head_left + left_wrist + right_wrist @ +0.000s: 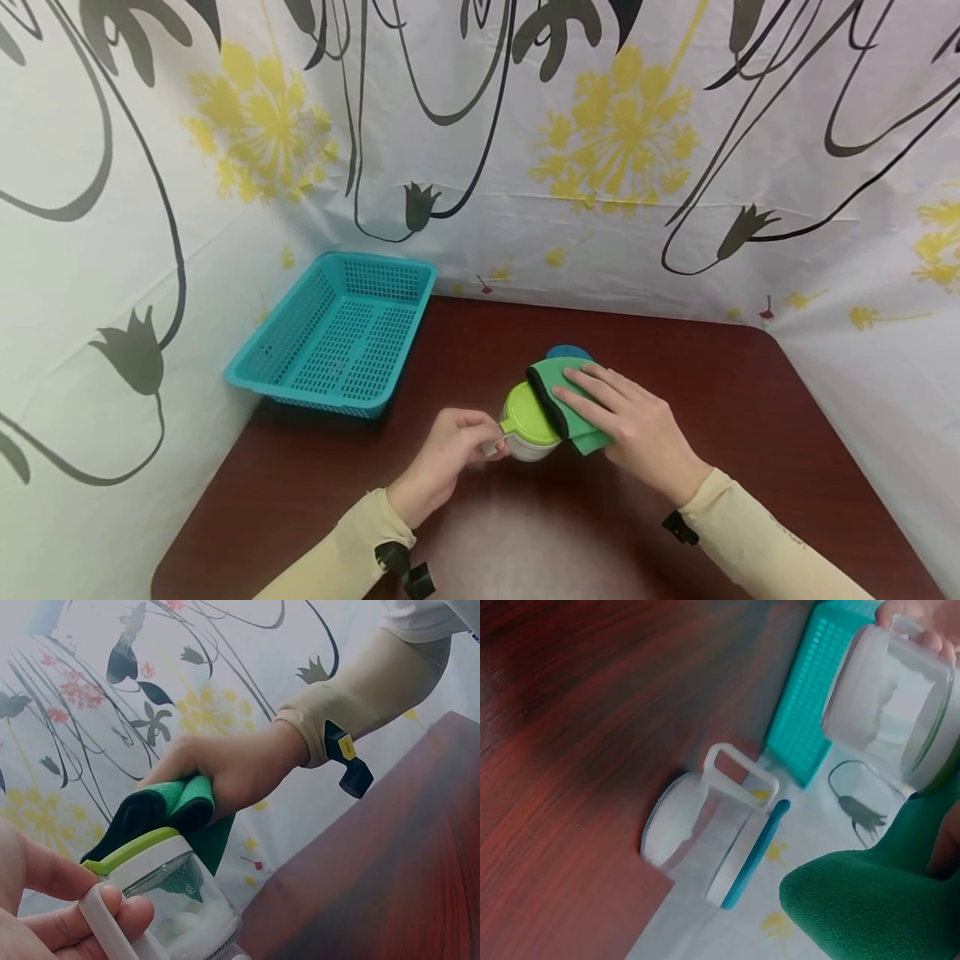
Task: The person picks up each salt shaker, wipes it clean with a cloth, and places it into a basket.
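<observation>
A clear glass jar with a bright green lid and white contents is between my hands. My left hand pinches the white loop handle on the jar's side. In the right wrist view the jar looks raised off the table. With my right hand I hold a folded green cloth, black on its reverse, against the lid's right side. Part of the lid is hidden under it. A second jar, with a blue lid and white handle, stands on the table behind the cloth.
A turquoise perforated basket stands at the table's back left. The dark red-brown table meets a white flower-patterned curtain at the back and sides. Dark wrist devices sit on both sleeves.
</observation>
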Demonstrator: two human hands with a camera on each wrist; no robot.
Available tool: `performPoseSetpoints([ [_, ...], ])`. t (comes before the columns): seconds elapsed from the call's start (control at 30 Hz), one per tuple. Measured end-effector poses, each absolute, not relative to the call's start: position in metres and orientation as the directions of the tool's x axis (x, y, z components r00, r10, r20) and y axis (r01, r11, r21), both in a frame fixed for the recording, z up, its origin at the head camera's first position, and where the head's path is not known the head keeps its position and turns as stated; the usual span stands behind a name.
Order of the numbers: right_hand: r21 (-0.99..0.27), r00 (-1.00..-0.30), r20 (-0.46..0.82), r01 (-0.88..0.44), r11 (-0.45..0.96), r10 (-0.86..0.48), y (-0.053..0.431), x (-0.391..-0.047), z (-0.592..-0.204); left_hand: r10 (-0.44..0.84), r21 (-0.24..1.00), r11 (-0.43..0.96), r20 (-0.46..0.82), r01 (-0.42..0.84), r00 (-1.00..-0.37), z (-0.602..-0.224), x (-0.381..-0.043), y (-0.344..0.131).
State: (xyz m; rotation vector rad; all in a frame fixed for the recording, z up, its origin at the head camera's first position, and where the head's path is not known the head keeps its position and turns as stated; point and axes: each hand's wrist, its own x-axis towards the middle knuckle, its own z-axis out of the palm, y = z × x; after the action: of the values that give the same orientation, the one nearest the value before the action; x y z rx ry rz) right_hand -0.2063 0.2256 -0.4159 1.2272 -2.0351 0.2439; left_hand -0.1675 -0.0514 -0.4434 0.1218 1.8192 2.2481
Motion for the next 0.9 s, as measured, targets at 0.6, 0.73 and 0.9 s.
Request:
performPoseSetpoints([
  [0.6, 0.217, -0.162, 0.705, -0.877, 0.428, -0.691, 0.204, -0.192, -0.405, 0.257, 0.973, -0.184, -0.092, -0.142, -0.962, -0.443, -0.169, -0.049],
  [0.73, 0.260, -0.098, 0.715, -0.882, 0.393, -0.692, 0.194, -0.184, -0.397, 0.254, 0.975, -0.179, -0.086, -0.134, -0.963, -0.443, -0.169, -0.049],
  [0.9, 0.325, -0.027, 0.720, -0.870, 0.371, -0.693, 0.187, -0.180, -0.392, 0.256, 0.973, -0.190, -0.076, -0.127, -0.964, -0.442, -0.168, -0.048],
])
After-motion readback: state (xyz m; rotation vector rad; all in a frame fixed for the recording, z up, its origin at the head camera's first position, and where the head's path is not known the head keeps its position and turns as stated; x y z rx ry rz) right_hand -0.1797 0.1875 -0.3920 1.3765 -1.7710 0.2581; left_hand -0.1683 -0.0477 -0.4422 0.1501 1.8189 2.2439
